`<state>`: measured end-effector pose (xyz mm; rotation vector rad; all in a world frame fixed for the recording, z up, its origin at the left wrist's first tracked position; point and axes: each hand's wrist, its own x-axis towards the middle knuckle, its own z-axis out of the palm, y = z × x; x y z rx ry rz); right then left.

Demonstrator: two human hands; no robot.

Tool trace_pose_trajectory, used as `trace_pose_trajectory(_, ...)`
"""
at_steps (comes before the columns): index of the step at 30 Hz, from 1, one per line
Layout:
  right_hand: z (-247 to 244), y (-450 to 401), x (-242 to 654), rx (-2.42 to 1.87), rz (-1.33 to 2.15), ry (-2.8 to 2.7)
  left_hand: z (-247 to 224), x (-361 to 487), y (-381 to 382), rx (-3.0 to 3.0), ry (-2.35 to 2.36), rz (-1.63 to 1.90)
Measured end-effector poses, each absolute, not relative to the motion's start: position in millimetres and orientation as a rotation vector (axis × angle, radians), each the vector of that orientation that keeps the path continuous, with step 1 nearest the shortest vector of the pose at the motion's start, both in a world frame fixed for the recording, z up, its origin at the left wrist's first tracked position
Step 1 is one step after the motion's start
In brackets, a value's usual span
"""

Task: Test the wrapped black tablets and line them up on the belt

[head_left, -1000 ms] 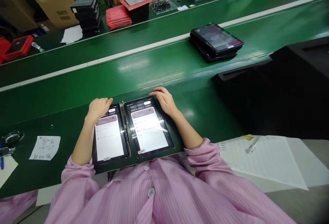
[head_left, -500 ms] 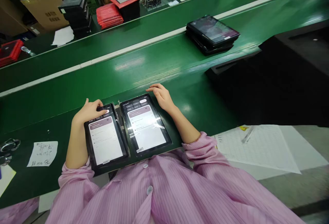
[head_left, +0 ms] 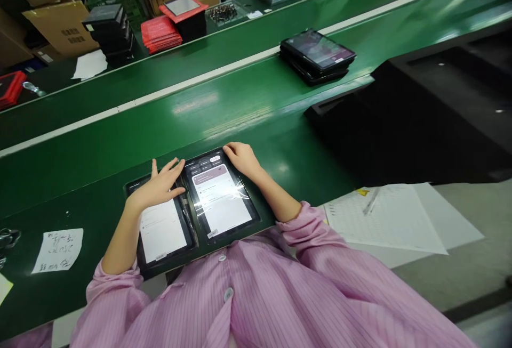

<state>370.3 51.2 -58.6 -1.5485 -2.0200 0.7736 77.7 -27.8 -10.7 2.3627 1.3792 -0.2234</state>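
Observation:
Two tablets with lit screens lie side by side at the near edge of the green bench. My left hand reaches over the upper part of the left tablet, fingers spread, fingertips close to the right tablet's upper left edge. It is open and hides much of the left screen. At the upper right corner of the right tablet, my right hand has its fingers bent together and closed on the corner. The right screen shows dark buttons above a mauve bar and a white panel.
A stack of tablets sits farther back on the green conveyor. A large black object stands at right, above printed sheets. At left lies a handwritten note. Red sleeves and cartons are beyond.
My left hand has moved right across the left tablet toward the right one. My right hand's outstretched fingers have drawn in onto the right tablet's corner. The view has shifted slightly.

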Motion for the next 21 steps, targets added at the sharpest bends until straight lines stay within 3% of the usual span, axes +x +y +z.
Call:
trace_pose_trajectory(9, -40.6, 51.9, 360.5, -1.796, 0.707, -2.009, -14.7, 86.7, -27.3, 2.454, 1.429, -0.205)
trace_pose_trajectory(16, -23.4, 83.7, 363.2, -1.795, 1.017, -2.171, -15.7, 81.4, -22.7, 2.439, 1.462, -0.144)
trace_pose_trajectory(21, -14.3, 99.6, 355.1, -1.693, 1.048, -2.464, -18.2, 77.0, -20.0, 2.379, 1.481, -0.136)
